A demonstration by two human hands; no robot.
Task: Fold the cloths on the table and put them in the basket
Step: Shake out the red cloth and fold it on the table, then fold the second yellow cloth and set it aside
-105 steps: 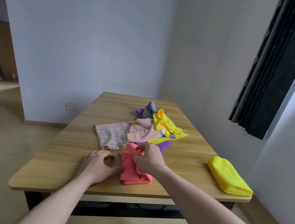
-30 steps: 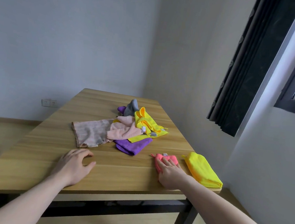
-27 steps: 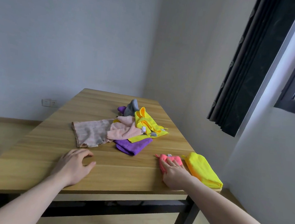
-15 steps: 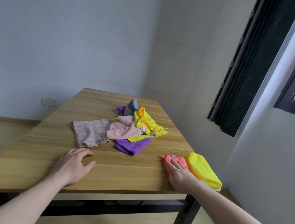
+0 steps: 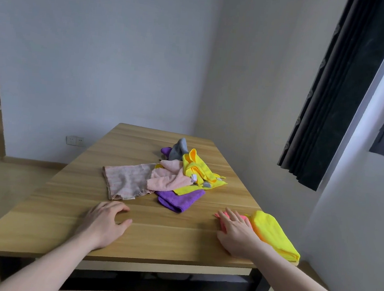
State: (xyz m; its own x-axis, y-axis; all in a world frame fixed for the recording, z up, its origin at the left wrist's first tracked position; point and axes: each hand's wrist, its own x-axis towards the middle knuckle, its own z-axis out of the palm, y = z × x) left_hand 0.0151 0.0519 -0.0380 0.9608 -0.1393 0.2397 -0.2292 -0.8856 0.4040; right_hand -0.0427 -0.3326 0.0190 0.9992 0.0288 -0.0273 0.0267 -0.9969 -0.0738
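— Where's the folded coral cloth [image 5: 233,216]?

— Under my right hand [image 5: 236,232], fingers flat on it, snug against the folded yellow cloth [image 5: 273,233]. My left hand [image 5: 104,224] rests loosely curled on the table [image 5: 167,236], empty.

— Tip?

— Press evenly — edges aligned. No basket in view.

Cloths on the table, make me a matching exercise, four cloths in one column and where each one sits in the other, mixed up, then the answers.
Column one:
1. coral cloth
2. folded yellow cloth
3. purple cloth
4. striped cloth

Column two:
A. spread flat at the pile's left side
B. under the right hand
C. at the table's near right corner
D. at the front of the pile, nearest the person

Pairs: 1-B, 2-C, 3-D, 4-A
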